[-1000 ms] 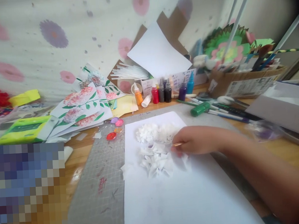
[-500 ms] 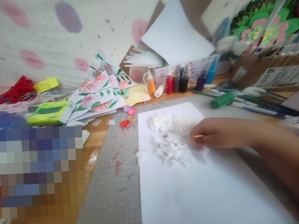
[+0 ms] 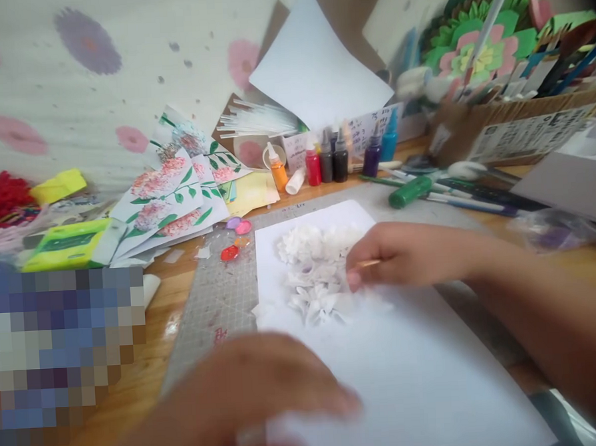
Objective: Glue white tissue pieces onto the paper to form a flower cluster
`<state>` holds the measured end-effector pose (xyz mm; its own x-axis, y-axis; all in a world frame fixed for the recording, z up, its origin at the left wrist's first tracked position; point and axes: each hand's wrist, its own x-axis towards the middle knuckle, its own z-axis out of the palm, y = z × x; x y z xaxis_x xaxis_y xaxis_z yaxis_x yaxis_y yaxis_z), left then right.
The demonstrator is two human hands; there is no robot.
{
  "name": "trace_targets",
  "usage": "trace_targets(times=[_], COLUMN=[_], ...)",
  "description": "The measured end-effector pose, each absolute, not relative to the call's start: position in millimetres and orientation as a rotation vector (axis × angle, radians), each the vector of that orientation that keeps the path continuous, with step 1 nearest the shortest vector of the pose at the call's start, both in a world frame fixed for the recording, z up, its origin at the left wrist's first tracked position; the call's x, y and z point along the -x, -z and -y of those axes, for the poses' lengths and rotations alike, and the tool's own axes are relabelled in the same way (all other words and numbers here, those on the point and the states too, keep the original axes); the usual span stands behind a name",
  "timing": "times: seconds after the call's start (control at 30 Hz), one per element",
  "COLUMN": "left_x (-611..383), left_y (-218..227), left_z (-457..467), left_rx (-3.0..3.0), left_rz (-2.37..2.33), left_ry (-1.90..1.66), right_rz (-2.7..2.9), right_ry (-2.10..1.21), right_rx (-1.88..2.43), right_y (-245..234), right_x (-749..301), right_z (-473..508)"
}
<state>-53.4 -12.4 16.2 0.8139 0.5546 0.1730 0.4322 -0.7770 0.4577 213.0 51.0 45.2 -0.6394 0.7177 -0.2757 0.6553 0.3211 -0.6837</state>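
Low at the front, my left hand (image 3: 266, 384) reaches over the lower part of a white paper sheet (image 3: 406, 377). It is blurred, thumb apart from the fingers, with nothing visible between them. My right hand (image 3: 394, 254) comes in from the right with fingers curled together beside the white petal-like pieces (image 3: 322, 305). A thin copper-coloured bit (image 3: 369, 264) shows at those fingers; what they grip, if anything, is hidden. Behind the pieces sit fluffy white flower-like clusters (image 3: 299, 243), partly covered on the right by my right hand.
Under the sheet lies a grey cutting mat (image 3: 221, 290). Dabs of red paint (image 3: 229, 253), pink and purple sit on its left. Farther back stand several paint bottles (image 3: 313, 165), painted flower cards (image 3: 161, 190) and a green marker (image 3: 410, 192). A cardboard box (image 3: 523, 128) holds brushes at right.
My left hand has come into view from the bottom. The camera view has shifted right, so the scene sits farther left. My right hand stays near the white pieces.
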Motion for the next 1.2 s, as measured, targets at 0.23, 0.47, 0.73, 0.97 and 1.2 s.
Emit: trace_targets(times=[0.23, 0.47, 0.73, 0.97, 1.2], left_x=[27, 19, 31, 52, 46], left_y=[-40, -17, -21, -29, -29], left_z=[-68, -57, -67, -71, -68], left_rx=[-2.459, -2.698, -2.589, -2.320, -2.333], left_rz=[-1.248, -0.791, -1.029, -1.383, -1.196], left_ry=[-0.679, -0.683, -0.423, 0.151, 0.142], right_rz=[2.456, 2.402, 1.963, 1.993, 2.073], right_ry=[-1.433, -1.273, -1.053, -0.994, -0.972], right_rx=[1.253, 1.180, 1.064, 1.035, 0.984], right_y=[-43, -44, -30, -23, -25], right_x=[-213, -218, -214, -218, -208], right_z=[-50, -52, -49, -51, -54])
